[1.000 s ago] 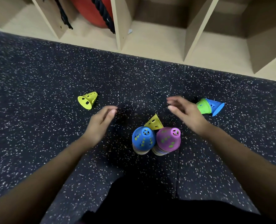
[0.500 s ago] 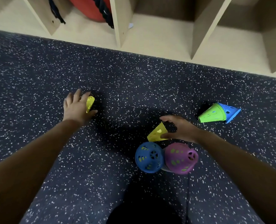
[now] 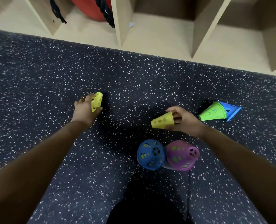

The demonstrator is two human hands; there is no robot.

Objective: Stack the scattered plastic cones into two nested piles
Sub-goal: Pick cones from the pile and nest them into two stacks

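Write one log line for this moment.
left hand: holds left yellow cone | right hand: holds right yellow cone | blue pile, purple pile: upright | green-blue pair: lying

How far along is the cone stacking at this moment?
Done: a blue-topped pile and a purple-topped pile of nested plastic cones stand upright. In hand: the left hand grips one yellow plastic cone, the right hand another yellow cone. Left: both, plus the green-and-blue cone pair lying sideways.

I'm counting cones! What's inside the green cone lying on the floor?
A blue cone is tucked inside the green cone; its wide end sticks out. Its tip is covered, so anything deeper inside cannot be seen.
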